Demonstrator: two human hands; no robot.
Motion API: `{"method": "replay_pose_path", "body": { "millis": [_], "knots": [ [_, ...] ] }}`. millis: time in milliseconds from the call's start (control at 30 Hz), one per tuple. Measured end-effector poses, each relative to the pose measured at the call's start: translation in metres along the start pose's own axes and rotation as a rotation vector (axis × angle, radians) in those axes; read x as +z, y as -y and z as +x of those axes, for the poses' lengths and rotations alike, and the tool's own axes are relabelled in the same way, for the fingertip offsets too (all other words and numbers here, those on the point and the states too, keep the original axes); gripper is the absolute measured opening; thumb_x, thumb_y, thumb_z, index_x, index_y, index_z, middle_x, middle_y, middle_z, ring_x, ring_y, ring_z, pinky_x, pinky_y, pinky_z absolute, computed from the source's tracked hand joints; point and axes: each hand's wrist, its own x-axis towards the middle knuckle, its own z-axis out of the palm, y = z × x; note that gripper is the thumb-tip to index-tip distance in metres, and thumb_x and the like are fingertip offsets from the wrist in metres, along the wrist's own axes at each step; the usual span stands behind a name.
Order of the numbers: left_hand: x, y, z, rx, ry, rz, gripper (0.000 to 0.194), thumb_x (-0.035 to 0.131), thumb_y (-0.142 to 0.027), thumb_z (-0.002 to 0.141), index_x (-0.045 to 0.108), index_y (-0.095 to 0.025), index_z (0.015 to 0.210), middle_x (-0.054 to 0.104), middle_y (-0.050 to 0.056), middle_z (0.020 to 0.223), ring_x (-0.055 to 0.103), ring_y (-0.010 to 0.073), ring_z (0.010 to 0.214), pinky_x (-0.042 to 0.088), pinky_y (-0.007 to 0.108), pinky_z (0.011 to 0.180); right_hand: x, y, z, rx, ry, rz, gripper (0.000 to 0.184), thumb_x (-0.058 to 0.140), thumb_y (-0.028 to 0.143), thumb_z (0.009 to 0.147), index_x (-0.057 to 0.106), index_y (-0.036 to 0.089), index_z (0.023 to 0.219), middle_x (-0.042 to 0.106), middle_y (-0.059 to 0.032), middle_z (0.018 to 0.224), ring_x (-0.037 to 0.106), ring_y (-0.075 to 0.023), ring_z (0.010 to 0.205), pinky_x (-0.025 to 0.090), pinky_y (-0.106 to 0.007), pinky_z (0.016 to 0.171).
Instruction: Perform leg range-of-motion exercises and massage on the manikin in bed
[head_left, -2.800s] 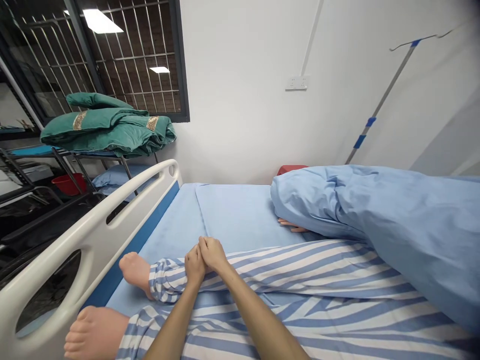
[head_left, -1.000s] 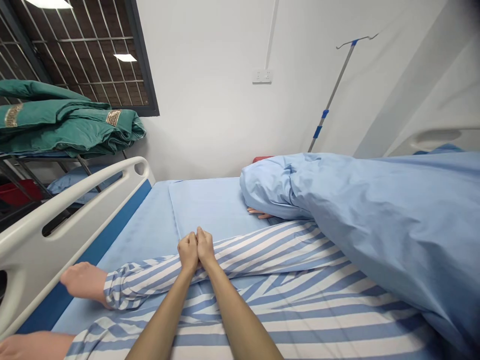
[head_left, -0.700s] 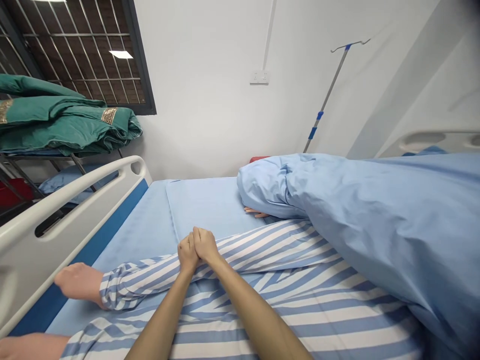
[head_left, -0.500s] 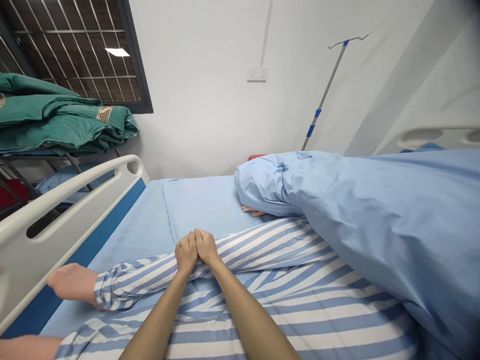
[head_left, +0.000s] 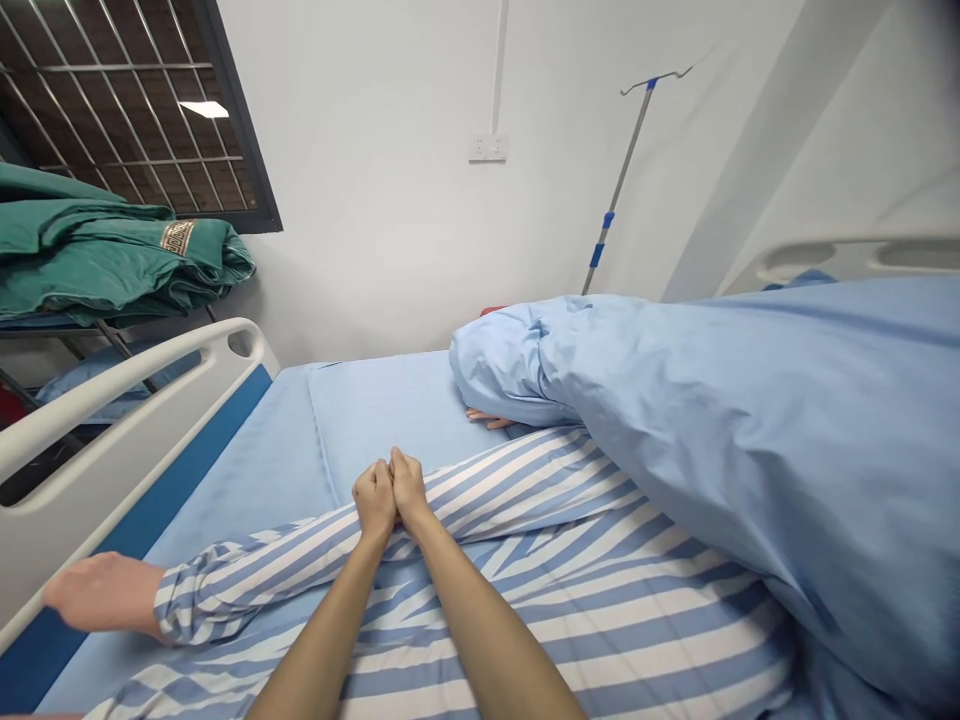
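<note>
While both forearms reach in from the near side, the left hand [head_left: 373,497] and the right hand [head_left: 409,487] meet side by side on the far leg of the striped trousers [head_left: 510,485], worn by a figure lying on the bed. The fingers of each hand are curled in tightly like a fist, and the two hands touch along their inner sides; whether any cloth is pinched beneath them cannot be told. The striped trousers run under the fingers and spread to both sides of them, with the nearer leg passing below the forearms. To the left of the fingers, a bare foot [head_left: 105,592] sticks out of the far trouser cuff, near the white and blue footboard [head_left: 154,430]. Beyond the fingers lies the light blue sheet [head_left: 382,395], and to their right a bulky blue cover [head_left: 697,390] hides the figure's upper part, the tips of the figure's hand [head_left: 487,419] showing at its lower edge. Farther past the fingers, a wall socket [head_left: 488,149] sits on the white wall [head_left: 375,180], with a hooked pole [head_left: 630,160] to the right and, to the left, a heap of green bedding [head_left: 112,260] below a barred window [head_left: 135,110].
</note>
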Motion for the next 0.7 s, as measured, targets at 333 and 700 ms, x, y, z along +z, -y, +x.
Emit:
{"method": "replay_pose_path", "body": {
  "millis": [333,700],
  "knots": [
    [-0.002,0.003,-0.003,0.115,0.103,0.140,0.035,0.037,-0.033,0.083,0.053,-0.019,0.055,0.057,0.004,0.055,0.047,0.0135,0.055,0.033,0.025,0.057,-0.025,0.047,-0.002,-0.233,0.241,-0.847,0.034,0.035,0.031,0.087,0.058,0.018,0.065,0.062,-0.0077,0.065,0.052,-0.0170,0.062,0.035,-0.028,0.063],
    [0.020,-0.016,0.000,0.021,0.161,0.165,0.045,0.031,-0.042,0.083,0.050,-0.019,0.050,0.055,0.003,0.052,0.046,0.0143,0.053,0.030,0.025,0.053,-0.046,0.014,0.015,-0.168,0.156,-0.126,0.041,0.035,0.042,0.085,0.040,0.019,0.051,0.037,0.0052,0.047,0.034,-0.0094,0.047,0.029,-0.022,0.046]
  ]
}}
